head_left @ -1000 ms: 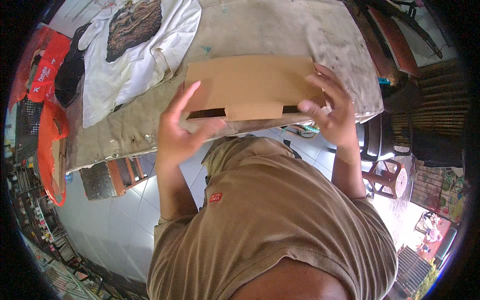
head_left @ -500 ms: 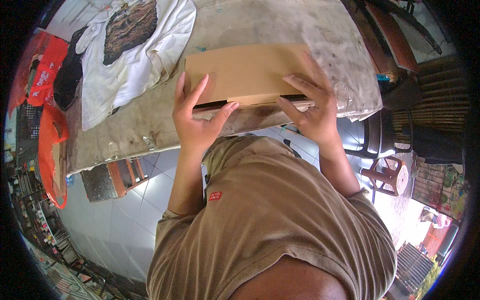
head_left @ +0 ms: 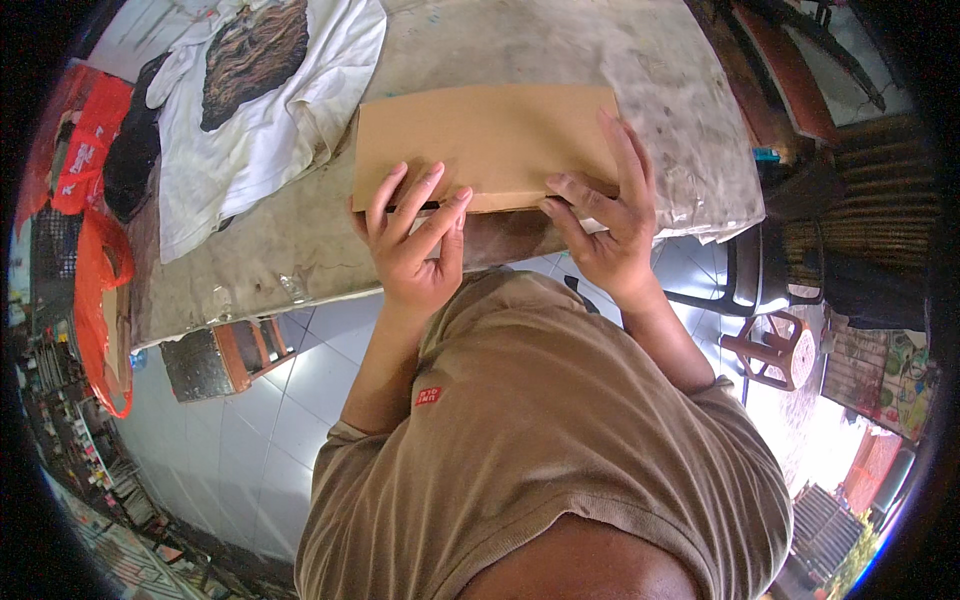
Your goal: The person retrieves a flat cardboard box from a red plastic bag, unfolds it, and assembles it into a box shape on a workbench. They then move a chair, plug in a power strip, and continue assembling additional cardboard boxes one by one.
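A flat brown cardboard box [head_left: 480, 135] lies on the table, its lid nearly down along the near edge. A thin dark gap shows beside the fingertips of my left hand [head_left: 415, 245]. That hand is open, its fingers spread over the near left part of the lid, with the thumb low at the front edge. My right hand [head_left: 615, 225] grips the near right corner. Its thumb and index finger are at the front edge, while other fingers reach along the right side. The box's front wall is mostly hidden.
The table [head_left: 690, 130] has a stained, plastic-like cover. A white T-shirt [head_left: 270, 140] with a dark print lies at the left, beside a dark cloth and red bags [head_left: 95, 140]. Stools [head_left: 775, 350] and a dark chair [head_left: 745, 270] stand on the tiled floor.
My left hand has moved right and turned, its fingers now over the lid's near edge. My right thumb and index finger have shifted slightly left. The front gap is mostly closed or covered.
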Motion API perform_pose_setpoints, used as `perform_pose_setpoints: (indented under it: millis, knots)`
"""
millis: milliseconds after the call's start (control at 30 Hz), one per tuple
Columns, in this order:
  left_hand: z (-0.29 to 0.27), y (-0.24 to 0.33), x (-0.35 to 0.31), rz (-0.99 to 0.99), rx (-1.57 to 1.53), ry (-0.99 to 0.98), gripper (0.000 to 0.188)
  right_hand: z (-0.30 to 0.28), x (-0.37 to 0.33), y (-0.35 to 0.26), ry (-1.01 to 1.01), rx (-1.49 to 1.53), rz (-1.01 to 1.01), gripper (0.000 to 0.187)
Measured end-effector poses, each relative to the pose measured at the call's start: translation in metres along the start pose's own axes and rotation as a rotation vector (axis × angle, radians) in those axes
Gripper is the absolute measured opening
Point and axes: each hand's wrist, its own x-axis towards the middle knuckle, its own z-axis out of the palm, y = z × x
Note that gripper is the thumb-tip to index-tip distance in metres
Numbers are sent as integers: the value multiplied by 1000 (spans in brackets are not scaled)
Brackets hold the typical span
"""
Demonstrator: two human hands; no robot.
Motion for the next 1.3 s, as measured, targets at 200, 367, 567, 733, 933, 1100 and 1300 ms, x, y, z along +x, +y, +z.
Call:
perform_pose_setpoints:
  millis: [200, 367, 567, 733, 933, 1100, 1300]
  knots:
    - [3, -3, 1, 20, 27, 0, 23, 0, 0, 7, -6, 37, -15, 34]
    - [7, -7, 0, 31, 33, 29, 24, -1, 0, 6, -4, 54, 6, 36]
    - [7, -8, 0, 41, 40, 40, 25, 0, 2, 6, -11, 0, 27, 27]
    - [7, -8, 0, 47, 49, 46, 24, -1, 3, 2, -31, 4, 78, 26]
    - [11, -8, -1, 50, 61, 95, 22, 5, -1, -3, 87, -71, 44, 21]
    - [13, -5, -2, 50, 155, 110, 19, 5, 6, -3, 50, -99, -118, 21]
    - [13, -5, -3, 66, 79, 110, 17, -7, 3, -4, -109, -39, -72, 20]
